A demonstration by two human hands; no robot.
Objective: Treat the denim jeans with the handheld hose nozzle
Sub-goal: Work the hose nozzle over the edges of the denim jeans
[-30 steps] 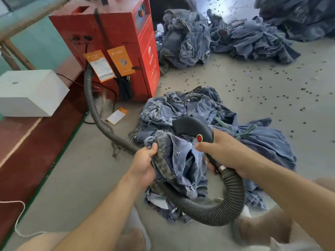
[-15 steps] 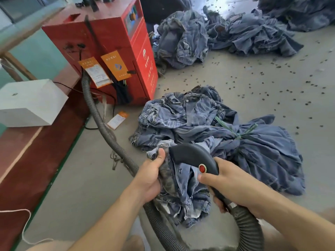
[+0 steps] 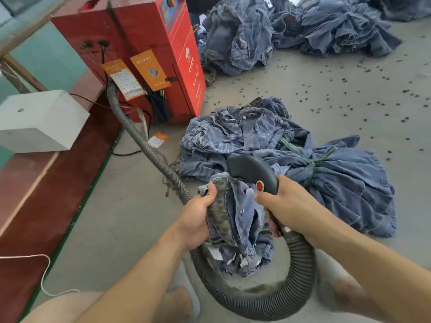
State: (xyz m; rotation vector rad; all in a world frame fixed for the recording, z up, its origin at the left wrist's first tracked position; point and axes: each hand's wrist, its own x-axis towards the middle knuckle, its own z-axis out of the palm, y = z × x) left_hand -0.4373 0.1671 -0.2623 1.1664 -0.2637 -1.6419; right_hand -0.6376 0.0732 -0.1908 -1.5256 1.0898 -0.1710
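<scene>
Red metal machine cabinet is feeding the grey ribbed hose looping under the blue denim jeans, held off the floor. Right hand is clenching the black plastic nozzle; left hand is gripping the waistband. Better: 1 taut layer, nozzle mouth flush against fabric.

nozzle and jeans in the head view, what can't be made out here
- Nozzle mouth: hidden in the head view, turned down into the held jeans.
- Right hand grip: its fingers wrap under the handle, out of sight.
- Hose joint at the red machine: covered by hanging orange tags.
- Tag print: too small to read.
- Machine top: cut off by the upper edge.
</scene>
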